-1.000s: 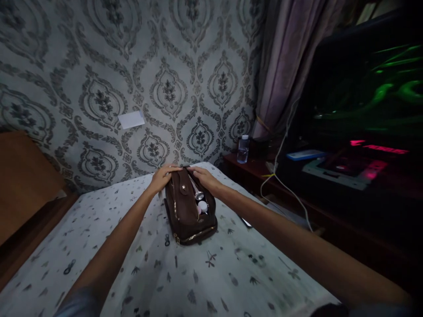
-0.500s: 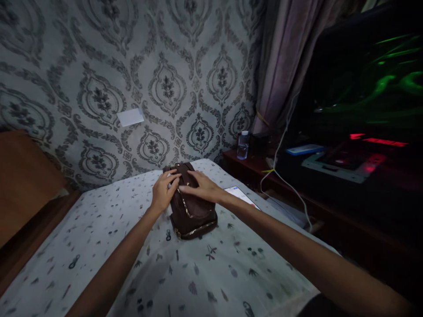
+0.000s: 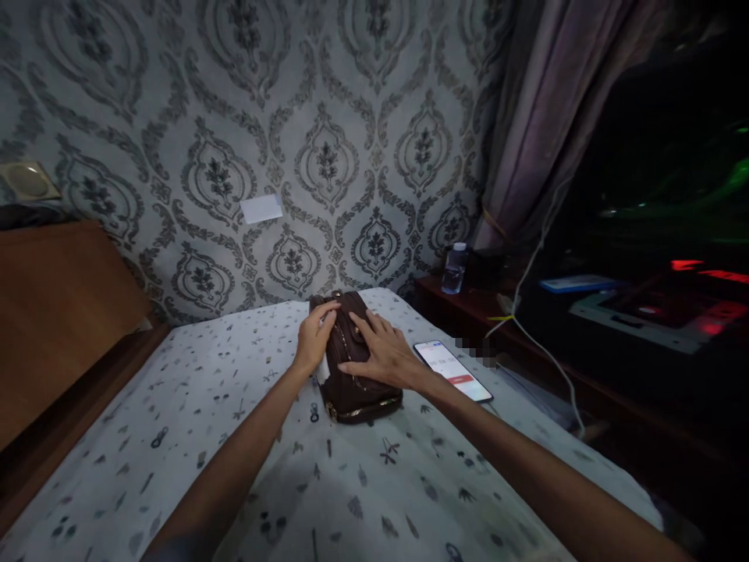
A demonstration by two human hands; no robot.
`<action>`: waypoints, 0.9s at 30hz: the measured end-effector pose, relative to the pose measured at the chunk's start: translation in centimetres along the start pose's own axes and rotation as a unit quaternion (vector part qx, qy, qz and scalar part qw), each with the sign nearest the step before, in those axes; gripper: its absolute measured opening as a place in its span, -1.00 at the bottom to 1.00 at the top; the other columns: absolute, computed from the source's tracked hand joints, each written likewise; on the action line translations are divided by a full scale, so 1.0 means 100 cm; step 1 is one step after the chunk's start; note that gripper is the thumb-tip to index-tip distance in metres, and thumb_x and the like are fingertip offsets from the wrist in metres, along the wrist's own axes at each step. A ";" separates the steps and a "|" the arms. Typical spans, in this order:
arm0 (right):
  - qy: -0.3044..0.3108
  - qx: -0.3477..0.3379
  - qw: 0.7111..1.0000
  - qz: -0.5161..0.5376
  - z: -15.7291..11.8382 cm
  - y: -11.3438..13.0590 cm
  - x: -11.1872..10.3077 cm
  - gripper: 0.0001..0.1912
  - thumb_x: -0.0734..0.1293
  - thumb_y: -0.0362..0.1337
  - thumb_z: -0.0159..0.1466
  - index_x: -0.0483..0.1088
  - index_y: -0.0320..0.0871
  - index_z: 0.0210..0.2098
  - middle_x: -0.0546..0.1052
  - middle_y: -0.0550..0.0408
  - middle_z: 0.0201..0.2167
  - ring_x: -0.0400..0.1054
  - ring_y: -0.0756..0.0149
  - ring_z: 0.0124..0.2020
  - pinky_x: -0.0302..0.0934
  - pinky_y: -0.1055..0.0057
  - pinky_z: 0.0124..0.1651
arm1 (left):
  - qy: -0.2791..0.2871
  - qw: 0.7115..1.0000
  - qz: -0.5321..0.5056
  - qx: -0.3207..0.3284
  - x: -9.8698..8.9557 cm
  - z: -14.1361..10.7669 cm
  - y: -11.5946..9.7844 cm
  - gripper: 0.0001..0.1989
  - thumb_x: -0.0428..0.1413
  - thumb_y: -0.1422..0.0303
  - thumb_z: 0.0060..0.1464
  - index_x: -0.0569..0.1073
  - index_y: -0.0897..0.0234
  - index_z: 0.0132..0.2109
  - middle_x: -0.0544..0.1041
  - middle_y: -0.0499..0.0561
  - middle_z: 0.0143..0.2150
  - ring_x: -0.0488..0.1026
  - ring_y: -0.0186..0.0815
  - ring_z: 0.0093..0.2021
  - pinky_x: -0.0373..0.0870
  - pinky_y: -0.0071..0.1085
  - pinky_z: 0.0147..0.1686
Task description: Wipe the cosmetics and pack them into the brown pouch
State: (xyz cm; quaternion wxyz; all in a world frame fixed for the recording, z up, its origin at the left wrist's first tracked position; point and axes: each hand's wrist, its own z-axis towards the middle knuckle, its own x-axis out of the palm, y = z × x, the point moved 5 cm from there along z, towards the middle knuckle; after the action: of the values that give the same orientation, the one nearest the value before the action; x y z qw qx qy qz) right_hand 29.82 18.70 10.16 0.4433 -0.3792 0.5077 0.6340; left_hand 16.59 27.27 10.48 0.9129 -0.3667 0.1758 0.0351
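A brown leather bag (image 3: 356, 394) with gold-coloured zippers lies on the patterned bedsheet (image 3: 281, 484). My left hand (image 3: 316, 336) is at the bag's upper left, its thumb and fingers closed together on the leather near the upper end of a slanted zipper. Whether a zipper pull is between those fingertips is too small to see. My right hand (image 3: 386, 351) rests over the front flap with its fingers spread and thumb stretched to the left. Something white shows at the bag's left side, partly hidden by my left wrist.
To the right of the bag lies a phone (image 3: 453, 371) with its screen lit. A water bottle (image 3: 455, 268) stands on the dark wooden table (image 3: 430, 293). A white cable (image 3: 544, 351) hangs beside the bed. The wooden headboard (image 3: 64, 304) is at left.
My right hand has spread its fingers and turned flatter over the bag's flap. My left hand keeps its place on the bag. The view has shifted left, uncovering more of the phone.
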 end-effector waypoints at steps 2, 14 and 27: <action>-0.014 -0.007 1.000 -0.005 -0.001 -0.002 0.003 0.09 0.37 0.25 0.09 -0.10 -0.06 0.43 -0.02 -0.32 0.42 -0.08 -0.28 0.39 -0.04 -0.21 0.26 | -0.010 1.000 0.010 -0.009 -0.017 -0.003 0.009 -0.68 -0.07 0.31 0.27 0.49 0.25 0.02 0.58 0.09 0.04 0.47 -0.22 0.08 0.33 -0.31 0.14; -0.070 -0.008 0.997 0.010 -0.006 -0.001 -0.002 -0.04 0.37 0.24 0.12 0.11 -0.07 0.37 0.16 -0.25 0.37 0.03 -0.16 0.37 0.02 -0.07 0.29 | 0.295 0.852 0.395 -0.174 -0.103 -0.050 0.100 -0.74 -0.02 0.31 0.15 0.58 0.21 -0.25 0.63 0.16 -0.22 0.56 -0.01 -0.15 0.40 -0.24 -0.22; -0.063 0.003 0.998 0.031 -0.007 -0.002 0.000 -0.04 0.40 0.20 0.11 0.11 -0.08 0.37 0.09 -0.28 0.40 -0.02 -0.19 0.39 -0.02 -0.10 0.30 | 0.337 0.793 0.483 -0.155 -0.158 -0.148 0.134 -0.39 -0.34 0.14 0.31 0.14 0.17 0.40 0.15 0.08 0.43 0.06 -0.12 0.42 0.11 -0.05 0.29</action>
State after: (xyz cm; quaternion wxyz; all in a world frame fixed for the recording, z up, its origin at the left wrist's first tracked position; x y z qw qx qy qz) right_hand 30.03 17.99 9.99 0.4556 -0.3209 0.4925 0.6685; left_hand -5.12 28.01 -2.75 0.5911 -0.3589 0.6187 0.3728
